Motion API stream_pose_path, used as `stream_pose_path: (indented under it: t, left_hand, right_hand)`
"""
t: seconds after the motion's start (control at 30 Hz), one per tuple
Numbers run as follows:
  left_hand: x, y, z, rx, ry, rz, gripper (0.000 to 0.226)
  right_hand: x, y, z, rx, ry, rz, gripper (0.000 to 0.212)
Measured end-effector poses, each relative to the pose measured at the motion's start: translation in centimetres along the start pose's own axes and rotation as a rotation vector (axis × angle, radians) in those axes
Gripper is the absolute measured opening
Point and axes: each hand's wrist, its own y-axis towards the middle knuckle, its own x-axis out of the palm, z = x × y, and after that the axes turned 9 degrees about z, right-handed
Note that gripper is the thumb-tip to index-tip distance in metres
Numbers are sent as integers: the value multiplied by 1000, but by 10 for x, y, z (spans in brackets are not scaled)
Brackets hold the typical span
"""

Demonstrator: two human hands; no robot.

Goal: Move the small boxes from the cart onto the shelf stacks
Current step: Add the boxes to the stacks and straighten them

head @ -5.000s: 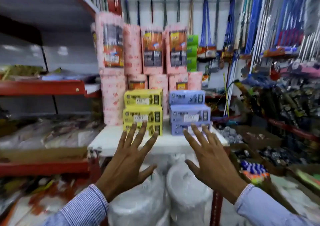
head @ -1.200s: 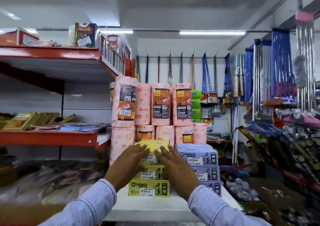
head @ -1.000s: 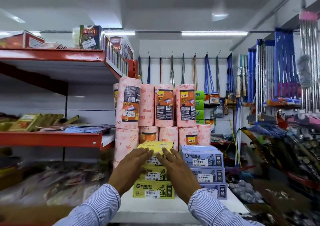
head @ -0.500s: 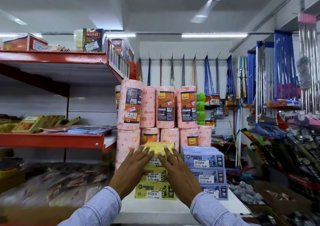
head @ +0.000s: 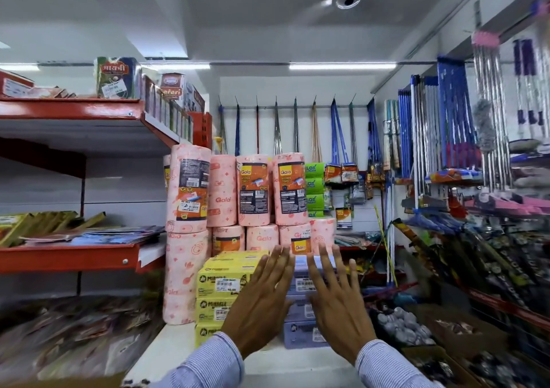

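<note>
A stack of three yellow boxes stands on the white shelf top. Right beside it is a stack of lilac boxes, mostly hidden behind my hands. My left hand is open with its fingers spread, in front of the gap between the two stacks. My right hand is also open and flat, held in front of the lilac stack. Neither hand holds anything. No cart is in view.
Pink paper towel rolls are stacked right behind the boxes. Red shelves with packets run along the left. Brooms and mops hang at the right, with bins of goods below them.
Both hands have left the yellow stack and shifted right, now spread in front of the lilac stack. The view has turned slightly.
</note>
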Motion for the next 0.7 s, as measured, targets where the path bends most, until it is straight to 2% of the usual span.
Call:
stream_pose_path:
  t: [0.3, 0.7]
  left_hand:
    - [39, 6, 14, -64, 35, -63, 65]
    - [37, 5, 21, -85, 61, -96, 65]
  right_hand:
    - [13, 2, 26, -101, 54, -31, 67]
    - [12, 1, 28, -102, 109, 1, 67]
